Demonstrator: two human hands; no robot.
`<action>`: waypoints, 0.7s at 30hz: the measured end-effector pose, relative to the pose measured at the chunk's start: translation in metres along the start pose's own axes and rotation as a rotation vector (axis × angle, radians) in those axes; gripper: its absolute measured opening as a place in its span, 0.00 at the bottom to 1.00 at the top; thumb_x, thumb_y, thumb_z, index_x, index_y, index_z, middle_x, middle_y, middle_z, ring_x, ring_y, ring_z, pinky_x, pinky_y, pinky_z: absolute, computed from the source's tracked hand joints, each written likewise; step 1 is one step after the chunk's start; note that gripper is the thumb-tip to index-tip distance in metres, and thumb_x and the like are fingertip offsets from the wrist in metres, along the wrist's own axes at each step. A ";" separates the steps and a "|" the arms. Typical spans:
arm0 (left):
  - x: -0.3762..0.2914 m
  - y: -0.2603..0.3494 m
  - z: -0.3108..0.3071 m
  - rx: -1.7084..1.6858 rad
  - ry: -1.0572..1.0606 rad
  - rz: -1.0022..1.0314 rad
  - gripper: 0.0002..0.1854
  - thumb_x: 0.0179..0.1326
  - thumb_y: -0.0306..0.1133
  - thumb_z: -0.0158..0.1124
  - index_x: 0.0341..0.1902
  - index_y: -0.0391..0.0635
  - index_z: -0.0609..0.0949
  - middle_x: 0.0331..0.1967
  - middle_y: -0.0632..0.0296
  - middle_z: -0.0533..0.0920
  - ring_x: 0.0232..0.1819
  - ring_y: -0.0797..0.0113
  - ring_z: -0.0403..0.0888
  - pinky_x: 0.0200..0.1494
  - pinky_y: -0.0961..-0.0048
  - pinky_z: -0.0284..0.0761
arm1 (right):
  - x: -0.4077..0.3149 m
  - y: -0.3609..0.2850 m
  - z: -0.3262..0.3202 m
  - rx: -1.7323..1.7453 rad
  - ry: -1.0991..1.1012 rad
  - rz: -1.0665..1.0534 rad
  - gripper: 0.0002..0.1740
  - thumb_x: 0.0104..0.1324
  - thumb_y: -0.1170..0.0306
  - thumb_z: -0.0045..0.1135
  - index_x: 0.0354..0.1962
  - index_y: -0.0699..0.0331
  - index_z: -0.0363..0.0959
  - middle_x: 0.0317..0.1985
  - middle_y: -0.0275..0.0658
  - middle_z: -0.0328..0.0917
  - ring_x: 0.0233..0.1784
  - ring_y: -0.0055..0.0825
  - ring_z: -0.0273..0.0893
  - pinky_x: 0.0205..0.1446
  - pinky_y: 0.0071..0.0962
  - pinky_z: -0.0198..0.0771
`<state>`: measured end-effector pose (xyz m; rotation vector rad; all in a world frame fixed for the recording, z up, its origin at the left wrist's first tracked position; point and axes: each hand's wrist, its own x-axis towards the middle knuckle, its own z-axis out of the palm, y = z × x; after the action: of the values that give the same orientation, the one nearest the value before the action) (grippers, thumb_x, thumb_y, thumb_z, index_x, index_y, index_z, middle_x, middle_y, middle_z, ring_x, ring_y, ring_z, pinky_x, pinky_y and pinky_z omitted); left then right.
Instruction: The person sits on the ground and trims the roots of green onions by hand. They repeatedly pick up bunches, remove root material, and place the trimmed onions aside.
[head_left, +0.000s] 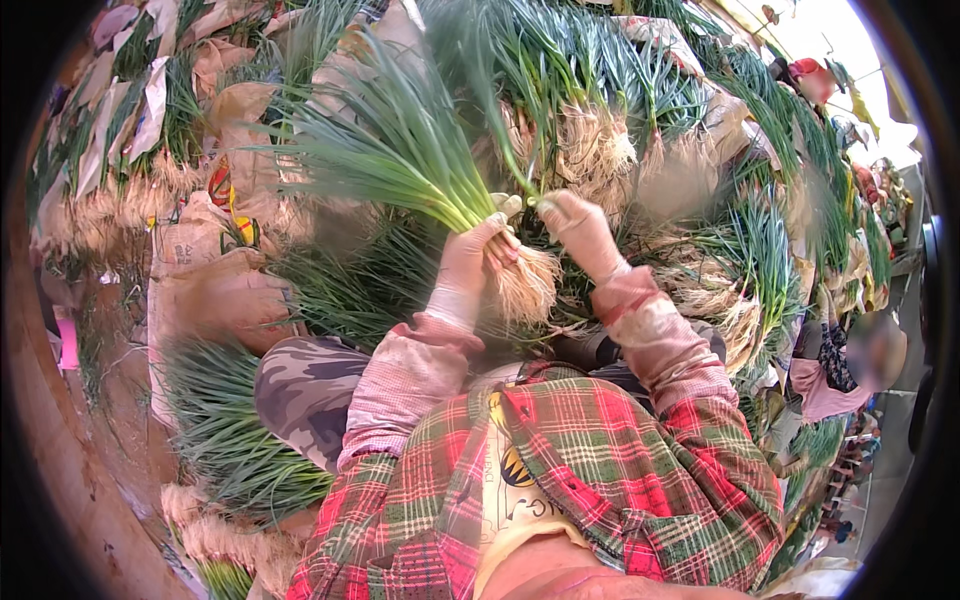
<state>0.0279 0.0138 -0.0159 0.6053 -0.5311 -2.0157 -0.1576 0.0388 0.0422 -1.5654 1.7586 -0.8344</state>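
Observation:
My left hand (466, 251), in a pale thin glove, is closed around a bunch of green onions (431, 169) just above their bases. The leaves fan up and to the left, and the pale stringy roots (529, 289) hang below the fist. Beside it my right hand (583, 229), gloved too, pinches a single green onion stalk (511, 154) near its lower end. That stalk's leaves are blurred and reach upward. Under my hands lies a heap of loose green onions (367, 274).
Several rooted bunches of green onions (596, 139) lie ahead. Another pile (247, 427) sits beside my camouflage-clad knee (307, 390). Woven sacks (202, 277) stand at the left. A person in a hat (874, 352) sits at the right, with other people farther off.

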 end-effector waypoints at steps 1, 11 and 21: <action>-0.004 -0.005 0.000 0.046 0.001 -0.032 0.12 0.68 0.31 0.58 0.46 0.33 0.80 0.28 0.50 0.85 0.19 0.70 0.79 0.24 0.76 0.78 | -0.011 0.003 0.010 -0.002 -0.007 -0.064 0.09 0.69 0.65 0.60 0.43 0.60 0.79 0.32 0.38 0.82 0.33 0.22 0.78 0.45 0.25 0.75; -0.009 -0.019 -0.011 0.162 0.091 -0.085 0.09 0.66 0.28 0.60 0.41 0.33 0.82 0.19 0.56 0.82 0.14 0.67 0.77 0.18 0.77 0.73 | 0.024 -0.003 0.064 0.776 -0.053 0.224 0.20 0.74 0.60 0.52 0.56 0.65 0.72 0.43 0.32 0.80 0.46 0.20 0.77 0.52 0.21 0.72; -0.015 0.024 0.019 0.168 0.169 0.182 0.09 0.63 0.25 0.63 0.44 0.32 0.80 0.22 0.54 0.84 0.15 0.72 0.79 0.13 0.84 0.67 | 0.034 0.049 0.014 0.533 0.486 -0.039 0.11 0.76 0.68 0.49 0.46 0.64 0.79 0.24 0.30 0.75 0.23 0.12 0.64 0.30 0.15 0.64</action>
<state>0.0395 0.0179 0.0161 0.7929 -0.6337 -1.7416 -0.1780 0.0092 -0.0068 -1.0994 1.6202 -1.6523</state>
